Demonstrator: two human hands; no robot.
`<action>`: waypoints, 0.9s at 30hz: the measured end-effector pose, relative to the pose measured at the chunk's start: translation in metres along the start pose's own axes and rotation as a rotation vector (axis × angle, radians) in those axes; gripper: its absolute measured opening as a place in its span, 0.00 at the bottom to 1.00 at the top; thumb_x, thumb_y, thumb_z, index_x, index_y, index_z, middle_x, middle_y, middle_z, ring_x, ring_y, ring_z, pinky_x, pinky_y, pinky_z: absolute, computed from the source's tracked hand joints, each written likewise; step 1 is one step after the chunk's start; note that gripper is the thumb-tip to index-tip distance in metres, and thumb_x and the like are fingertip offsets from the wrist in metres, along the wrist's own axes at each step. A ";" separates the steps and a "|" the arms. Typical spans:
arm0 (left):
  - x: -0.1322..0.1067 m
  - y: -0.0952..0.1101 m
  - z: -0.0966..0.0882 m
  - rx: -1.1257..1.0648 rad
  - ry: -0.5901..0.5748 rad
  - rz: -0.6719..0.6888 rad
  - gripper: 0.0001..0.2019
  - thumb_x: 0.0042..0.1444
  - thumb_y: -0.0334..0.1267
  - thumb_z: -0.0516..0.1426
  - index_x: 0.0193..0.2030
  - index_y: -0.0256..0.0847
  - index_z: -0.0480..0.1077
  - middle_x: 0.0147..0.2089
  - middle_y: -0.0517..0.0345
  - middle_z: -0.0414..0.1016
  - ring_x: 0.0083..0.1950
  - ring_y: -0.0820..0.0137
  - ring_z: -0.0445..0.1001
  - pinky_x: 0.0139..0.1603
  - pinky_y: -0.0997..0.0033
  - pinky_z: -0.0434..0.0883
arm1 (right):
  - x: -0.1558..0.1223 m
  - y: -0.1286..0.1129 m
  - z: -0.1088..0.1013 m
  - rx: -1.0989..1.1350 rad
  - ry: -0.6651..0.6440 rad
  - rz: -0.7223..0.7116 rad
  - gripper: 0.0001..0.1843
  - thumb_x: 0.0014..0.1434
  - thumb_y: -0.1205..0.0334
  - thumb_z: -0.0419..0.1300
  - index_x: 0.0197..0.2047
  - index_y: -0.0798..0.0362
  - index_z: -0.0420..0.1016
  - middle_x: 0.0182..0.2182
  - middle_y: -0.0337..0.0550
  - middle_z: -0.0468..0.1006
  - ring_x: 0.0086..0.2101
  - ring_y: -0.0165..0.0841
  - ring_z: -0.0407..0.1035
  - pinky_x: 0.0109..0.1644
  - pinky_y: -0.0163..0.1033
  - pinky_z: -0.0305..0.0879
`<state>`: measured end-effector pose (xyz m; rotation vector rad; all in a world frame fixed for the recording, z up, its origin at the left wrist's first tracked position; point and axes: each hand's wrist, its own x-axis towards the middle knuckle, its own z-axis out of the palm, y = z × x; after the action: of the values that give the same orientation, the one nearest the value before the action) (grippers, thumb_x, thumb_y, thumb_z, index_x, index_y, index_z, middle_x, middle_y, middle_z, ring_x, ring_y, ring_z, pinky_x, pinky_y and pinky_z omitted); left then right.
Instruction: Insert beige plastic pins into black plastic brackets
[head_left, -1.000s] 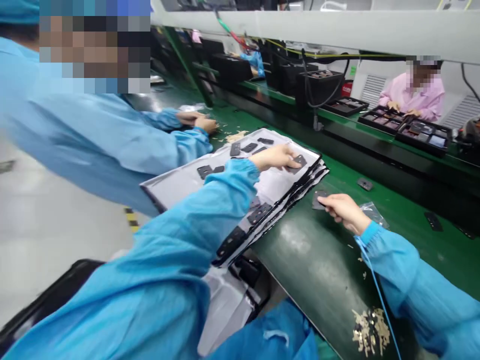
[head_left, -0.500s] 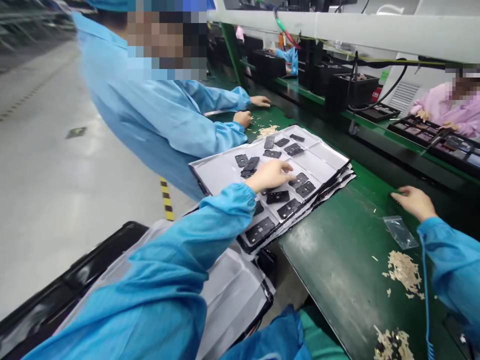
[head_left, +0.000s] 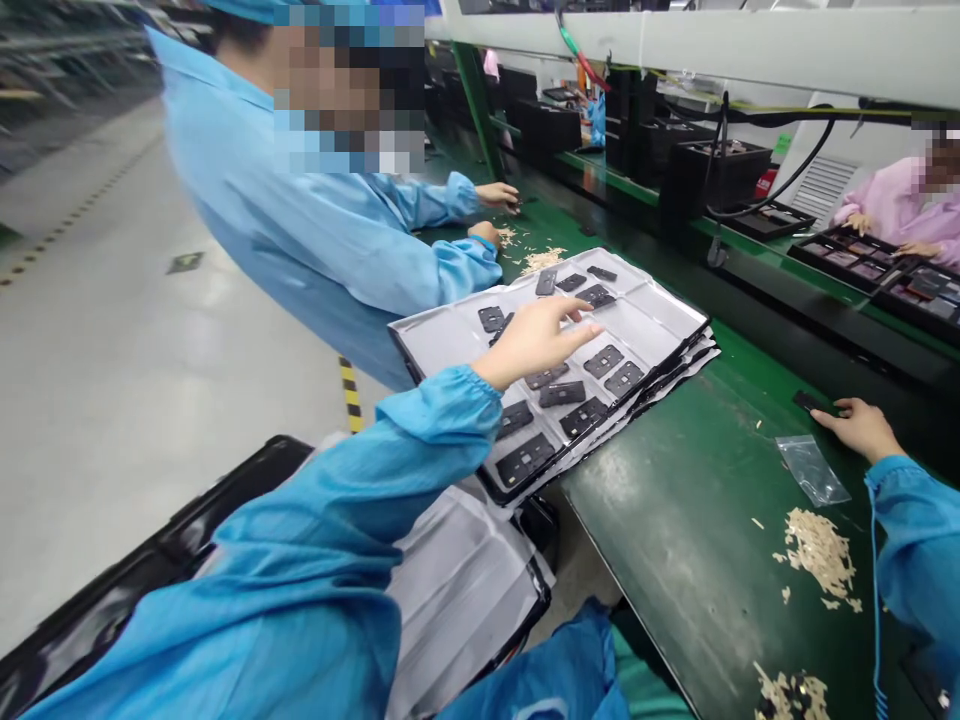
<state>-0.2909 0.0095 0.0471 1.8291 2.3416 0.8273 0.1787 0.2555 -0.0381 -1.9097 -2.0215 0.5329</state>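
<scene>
My left hand (head_left: 541,338) hovers over a white-lined tray (head_left: 667,310), thumb and fingers apart and nothing visible between them. Several flat black plastic parts (head_left: 526,460) with small cut-outs lie in the tray's compartments, some partly hidden by the hand. On the right, my right hand (head_left: 862,428) is low over the far edge of the green bench (head_left: 660,500). A small black part (head_left: 808,402) lies just beyond its fingertips, the thumb at or nearly at its edge. That hand looks loosely open.
Near my right sleeve lie a clear zip bag (head_left: 812,470) and a pile of pale slivers (head_left: 820,550). A co-worker in a blue smock (head_left: 322,230) works beyond the tray. More lined trays (head_left: 465,590) sit below my left arm. A coiled blue cord (head_left: 876,600) hangs from my right sleeve.
My left hand has lifted and shifted away from the parts beneath it. My right hand has drawn back to the right, and the black part beyond its fingertips now shows.
</scene>
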 end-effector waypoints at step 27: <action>0.018 -0.007 0.012 0.013 -0.175 -0.430 0.18 0.49 0.54 0.67 0.34 0.41 0.79 0.33 0.57 0.82 0.43 0.60 0.80 0.48 0.65 0.75 | -0.172 -0.098 -0.070 0.378 -0.093 -0.295 0.19 0.56 0.42 0.69 0.40 0.49 0.85 0.35 0.48 0.85 0.29 0.38 0.75 0.30 0.40 0.68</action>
<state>-0.2977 0.0295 0.0386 1.2625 2.4862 0.5710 0.1360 0.0837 0.0752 -1.3641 -2.0327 0.8642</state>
